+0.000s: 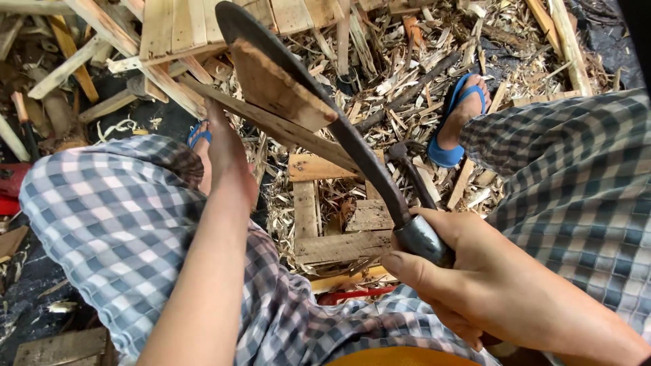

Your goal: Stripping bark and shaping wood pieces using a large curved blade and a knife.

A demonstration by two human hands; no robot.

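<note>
My right hand (488,278) grips the metal-collared handle of a long curved dark blade (319,102), which rises up and to the left. The blade's edge is sunk into a flat piece of wood (274,85) stuck on it near the tip. My left hand (224,146) reaches forward and holds a long thin wooden slat (285,129) that runs under the stuck piece. Both knees in checked cloth frame the view, and my feet wear blue sandals (454,129).
Wood shavings and offcuts (393,74) cover the ground. A small wooden frame (325,224) lies between my legs, with a hammer (407,166) beside it. Stacked planks (183,27) lie at the top left. A red object (10,186) sits at the left edge.
</note>
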